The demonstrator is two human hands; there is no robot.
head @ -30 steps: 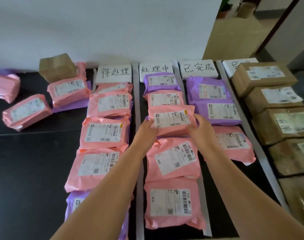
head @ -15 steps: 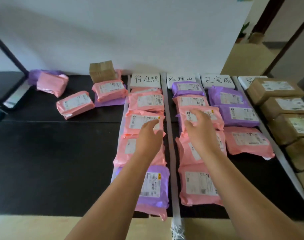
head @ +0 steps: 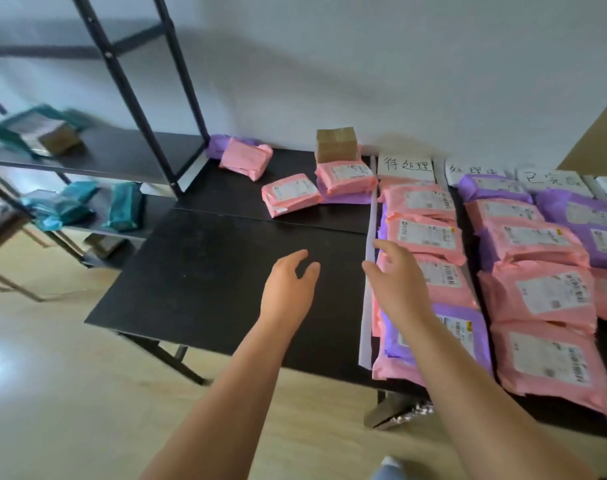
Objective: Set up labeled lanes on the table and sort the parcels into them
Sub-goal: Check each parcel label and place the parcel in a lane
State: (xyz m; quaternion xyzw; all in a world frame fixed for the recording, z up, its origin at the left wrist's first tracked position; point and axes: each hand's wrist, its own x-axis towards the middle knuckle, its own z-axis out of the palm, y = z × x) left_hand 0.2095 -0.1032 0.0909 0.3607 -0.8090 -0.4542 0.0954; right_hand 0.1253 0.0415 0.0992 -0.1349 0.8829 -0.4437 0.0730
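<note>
Pink and purple parcels lie in lanes on the right part of the black table (head: 208, 271), split by white strips (head: 369, 258) and headed by handwritten labels (head: 406, 165). The first lane holds pink parcels (head: 423, 233) and a purple one (head: 464, 337). Unsorted pink parcels (head: 290, 194) (head: 345, 176) (head: 246, 157) and a brown box (head: 336, 143) sit at the back left of the table. My left hand (head: 288, 289) hovers empty over bare table, fingers relaxed. My right hand (head: 397, 278) is held out empty at the first lane's left edge, fingers loosely spread.
A black metal shelf rack (head: 128, 88) stands to the left with teal parcels (head: 122, 206) and a small brown box (head: 57, 138) on its shelves. Wooden floor lies in front of the table. The wall runs behind.
My right hand let go of the pink parcel in the second lane. Both hands and my view swung left, toward the bare table and the unsorted parcels.
</note>
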